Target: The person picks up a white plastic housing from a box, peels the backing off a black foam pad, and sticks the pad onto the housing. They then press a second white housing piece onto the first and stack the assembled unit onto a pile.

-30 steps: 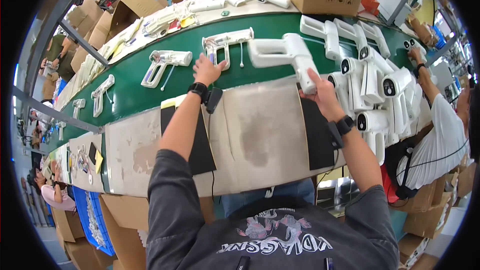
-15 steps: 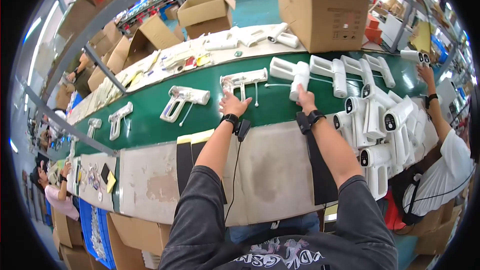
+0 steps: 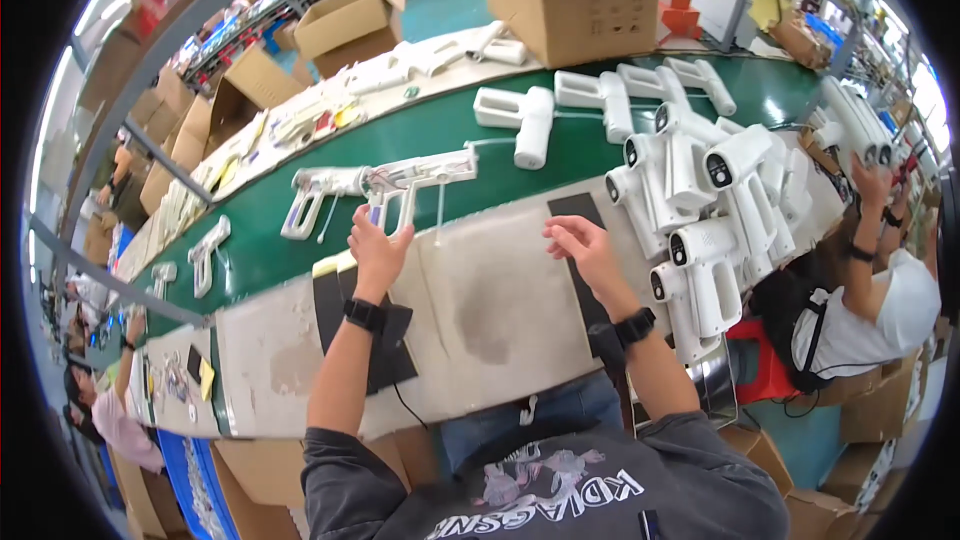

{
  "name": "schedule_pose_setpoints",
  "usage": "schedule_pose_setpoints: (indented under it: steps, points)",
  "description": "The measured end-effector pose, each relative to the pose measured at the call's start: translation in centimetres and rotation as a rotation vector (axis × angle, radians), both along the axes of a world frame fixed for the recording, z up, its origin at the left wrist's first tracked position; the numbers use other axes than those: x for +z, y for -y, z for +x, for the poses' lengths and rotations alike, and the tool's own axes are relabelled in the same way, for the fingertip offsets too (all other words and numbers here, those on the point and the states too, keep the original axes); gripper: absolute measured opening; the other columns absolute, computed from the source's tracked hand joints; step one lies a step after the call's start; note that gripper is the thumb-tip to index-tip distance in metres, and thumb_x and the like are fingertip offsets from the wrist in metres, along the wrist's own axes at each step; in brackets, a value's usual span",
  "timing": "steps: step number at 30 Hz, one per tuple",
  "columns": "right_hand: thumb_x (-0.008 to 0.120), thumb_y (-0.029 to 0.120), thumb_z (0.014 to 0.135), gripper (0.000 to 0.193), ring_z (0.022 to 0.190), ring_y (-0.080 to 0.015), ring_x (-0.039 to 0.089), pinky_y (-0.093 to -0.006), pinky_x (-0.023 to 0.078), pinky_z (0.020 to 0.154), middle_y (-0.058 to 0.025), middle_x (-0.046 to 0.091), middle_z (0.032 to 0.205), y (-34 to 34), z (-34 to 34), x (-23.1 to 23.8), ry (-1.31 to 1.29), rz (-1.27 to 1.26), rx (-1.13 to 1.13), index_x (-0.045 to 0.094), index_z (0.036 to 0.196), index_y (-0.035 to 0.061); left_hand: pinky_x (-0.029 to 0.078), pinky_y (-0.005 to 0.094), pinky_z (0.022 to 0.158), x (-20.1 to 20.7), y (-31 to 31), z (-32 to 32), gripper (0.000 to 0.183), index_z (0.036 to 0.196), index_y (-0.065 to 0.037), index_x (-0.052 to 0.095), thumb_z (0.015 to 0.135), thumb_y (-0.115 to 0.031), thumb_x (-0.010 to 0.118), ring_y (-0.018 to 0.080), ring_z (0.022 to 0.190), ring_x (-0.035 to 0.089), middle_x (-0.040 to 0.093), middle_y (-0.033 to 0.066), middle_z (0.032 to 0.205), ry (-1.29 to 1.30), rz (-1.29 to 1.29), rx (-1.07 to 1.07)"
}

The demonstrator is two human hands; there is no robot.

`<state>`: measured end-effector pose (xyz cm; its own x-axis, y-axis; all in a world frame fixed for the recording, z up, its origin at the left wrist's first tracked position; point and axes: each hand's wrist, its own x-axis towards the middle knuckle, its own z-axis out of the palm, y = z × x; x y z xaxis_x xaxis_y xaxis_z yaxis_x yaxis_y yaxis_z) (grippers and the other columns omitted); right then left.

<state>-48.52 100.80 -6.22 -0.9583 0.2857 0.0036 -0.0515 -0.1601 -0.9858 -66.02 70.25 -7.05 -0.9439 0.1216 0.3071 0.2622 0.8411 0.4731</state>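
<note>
My left hand (image 3: 380, 252) is closed around the lower handle of a white pistol-shaped housing (image 3: 445, 172). That housing is an open shell with inner parts and wires showing, and a thin white cord hangs from it. It is held at the near edge of the green belt (image 3: 265, 240), overlapping a similar open housing (image 3: 330, 182) in view. My right hand (image 3: 585, 252) hovers over the grey work mat (image 3: 490, 305), fingers loosely curved and apart, holding nothing. Beyond it, a closed white housing (image 3: 525, 125) lies on the belt.
Many finished-looking white devices (image 3: 700, 230) are piled at my right. A large cardboard box (image 3: 570, 0) stands on the far side. A co-worker (image 3: 865, 300) handles white devices at the far right. A black pad (image 3: 365, 330) lies beneath my left forearm.
My left hand has taken hold of the open housing and drawn it left and nearer. My right hand has let go of the closed housing and pulled back over the mat.
</note>
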Motion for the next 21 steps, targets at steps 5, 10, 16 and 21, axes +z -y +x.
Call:
schedule_pose_setpoints:
  steps: [5, 10, 16, 21]
  points:
    - [0.062, 0.015, 0.100, 0.022, 0.082, -0.0108, 0.064, -0.0257, 0.052, 0.075, -0.0078, 0.071, 0.097, 1.6, 5.7, -0.4, 0.041, 0.091, -0.090, 0.067, 0.114, -0.0008, 0.037, 0.0521, 0.099, 0.2, 0.2, 12.5, 0.087, 0.142, 0.000, 0.032, 0.079, -0.036, 0.080, 0.0437, 0.114, 0.049, 0.051, 0.0240, 0.127, 0.018, 0.123, -0.036]
    - [0.059, 0.013, 0.101, 0.020, 0.083, -0.0105, 0.064, -0.0249, 0.052, 0.077, -0.0077, 0.071, 0.098, 2.6, 7.9, 0.2, 0.013, 0.170, -0.071, 0.067, 0.114, -0.0016, 0.034, 0.0503, 0.102, -3.0, -1.3, 21.5, 0.085, 0.140, 0.003, 0.035, 0.077, -0.031, 0.082, 0.0414, 0.119, 0.044, 0.047, 0.0217, 0.130, 0.033, 0.159, 0.069]
    - [0.060, 0.012, 0.101, 0.021, 0.084, -0.0106, 0.064, -0.0251, 0.052, 0.077, -0.0075, 0.071, 0.098, 3.7, 8.8, -0.5, 0.045, 0.232, -0.015, 0.066, 0.115, -0.0018, 0.033, 0.0504, 0.105, -3.8, -0.8, 26.3, 0.081, 0.138, 0.007, 0.035, 0.080, -0.027, 0.081, 0.0427, 0.122, 0.042, 0.043, 0.0251, 0.132, -0.002, 0.212, 0.066]
    - [0.061, 0.012, 0.100, 0.021, 0.086, -0.0095, 0.062, -0.0239, 0.050, 0.081, -0.0068, 0.070, 0.098, 4.3, 9.5, -0.6, 0.109, 0.297, 0.018, 0.066, 0.114, -0.0025, 0.030, 0.0533, 0.111, -2.3, 4.7, 23.9, 0.071, 0.136, 0.001, 0.046, 0.087, -0.044, 0.074, 0.0432, 0.131, 0.038, 0.045, 0.0265, 0.138, -0.008, 0.172, 0.055]
